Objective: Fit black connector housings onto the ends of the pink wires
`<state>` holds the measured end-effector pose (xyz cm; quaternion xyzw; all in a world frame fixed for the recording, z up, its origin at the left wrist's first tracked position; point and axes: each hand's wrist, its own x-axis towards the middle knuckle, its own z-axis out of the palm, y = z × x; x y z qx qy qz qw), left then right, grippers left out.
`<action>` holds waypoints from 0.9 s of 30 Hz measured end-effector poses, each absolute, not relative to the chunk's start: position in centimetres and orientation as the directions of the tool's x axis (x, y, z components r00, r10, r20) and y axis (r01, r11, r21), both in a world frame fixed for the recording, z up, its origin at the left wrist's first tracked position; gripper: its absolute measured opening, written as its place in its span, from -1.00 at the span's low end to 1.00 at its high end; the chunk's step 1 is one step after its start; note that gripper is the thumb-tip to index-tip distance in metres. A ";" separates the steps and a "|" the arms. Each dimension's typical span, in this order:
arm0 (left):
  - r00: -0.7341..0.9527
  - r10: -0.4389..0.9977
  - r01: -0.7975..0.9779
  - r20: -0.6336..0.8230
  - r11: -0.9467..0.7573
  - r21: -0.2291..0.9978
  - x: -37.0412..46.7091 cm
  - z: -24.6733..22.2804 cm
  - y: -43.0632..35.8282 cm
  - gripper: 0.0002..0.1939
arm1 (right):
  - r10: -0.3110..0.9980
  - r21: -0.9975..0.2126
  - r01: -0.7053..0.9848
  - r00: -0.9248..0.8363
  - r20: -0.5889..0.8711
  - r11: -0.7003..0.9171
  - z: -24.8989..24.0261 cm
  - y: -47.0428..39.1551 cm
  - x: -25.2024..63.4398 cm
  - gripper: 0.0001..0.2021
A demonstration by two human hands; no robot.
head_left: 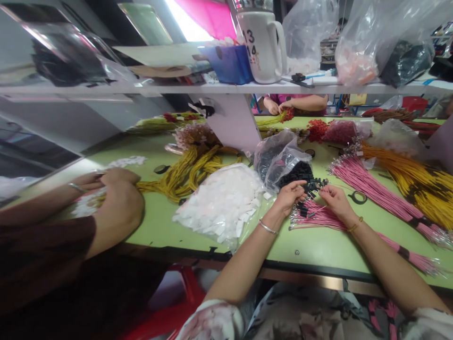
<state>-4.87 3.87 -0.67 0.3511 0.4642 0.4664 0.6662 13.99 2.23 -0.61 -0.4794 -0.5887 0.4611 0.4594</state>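
Observation:
Near the front of the green table, my left hand has its fingers pinched together at a small black plastic connector; the fingers partly cover it. Just to its right, my right hand is closed with fingertips on the thin end of a pink wire. A bundle of pink wires with metal tips lies below and between both hands, some with black connectors at the ends. Behind my left hand, a heap of black connectors spills from a clear plastic bag.
Left of my arms lies a bag of white connectors, with yellow wires behind. More pink wires, orange wires and black tape are on the right. Co-workers' arms work at left and across. A shelf overhangs.

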 end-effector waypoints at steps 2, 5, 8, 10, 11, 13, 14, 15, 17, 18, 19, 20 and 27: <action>0.169 0.940 -0.359 -0.295 0.337 0.870 -4.8 -0.4 3.2 -0.78 | 0.986 -0.983 0.137 -0.131 0.103 0.121 -0.7 2.2 13.9 -0.62; 0.207 0.936 -0.434 -0.286 0.350 0.830 -4.6 -0.4 2.6 -0.87 | 0.982 -0.981 0.141 -0.154 0.109 0.131 -0.6 2.2 13.8 -0.62; 0.202 0.939 -0.436 -0.279 0.342 0.833 -4.5 -0.8 2.3 -0.89 | 0.981 -0.983 0.136 -0.167 0.097 0.121 -0.3 2.0 13.7 -0.62; 0.193 0.945 -0.426 -0.266 0.325 0.844 -4.5 -1.1 2.2 -0.76 | 0.981 -0.983 0.140 -0.170 0.092 0.117 -0.1 1.9 13.6 -0.62; 0.192 0.949 -0.429 -0.250 0.311 0.848 -4.5 -1.3 2.1 -0.66 | 0.981 -0.982 0.148 -0.169 0.095 0.120 0.0 1.9 13.6 -0.62; 0.192 0.958 -0.443 -0.214 0.279 0.852 -4.4 -1.4 2.0 -0.49 | 0.980 -0.976 0.171 -0.166 0.105 0.134 0.1 1.9 13.6 -0.62; 0.193 0.960 -0.447 -0.202 0.269 0.853 -4.4 -1.4 1.9 -0.45 | 0.980 -0.973 0.182 -0.167 0.111 0.142 0.1 1.9 13.6 -0.62; 0.198 0.961 -0.446 -0.196 0.266 0.855 -4.4 -1.4 1.8 -0.43 | 0.979 -0.971 0.190 -0.168 0.117 0.148 0.1 1.9 13.6 -0.63; 0.214 0.957 -0.434 -0.194 0.271 0.859 -4.4 -1.3 1.7 -0.42 | 0.976 -0.968 0.197 -0.180 0.121 0.157 0.1 1.9 13.7 -0.64; 0.221 0.955 -0.427 -0.196 0.275 0.861 -4.4 -1.2 1.7 -0.42 | 0.975 -0.966 0.203 -0.184 0.124 0.161 0.0 2.0 13.7 -0.64; 0.227 0.954 -0.421 -0.197 0.279 0.863 -4.5 -1.2 1.7 -0.41 | 0.974 -0.963 0.212 -0.187 0.127 0.166 -0.1 2.1 13.8 -0.65; 0.231 0.953 -0.415 -0.198 0.280 0.865 -4.5 -1.2 1.6 -0.41 | 0.974 -0.960 0.223 -0.188 0.127 0.168 -0.2 2.1 13.8 -0.66; 0.150 0.979 -0.279 -0.139 0.177 0.944 -4.0 -2.1 1.3 -0.49 | 0.949 -0.897 0.356 -0.265 0.172 0.262 -1.0 1.9 13.9 -0.75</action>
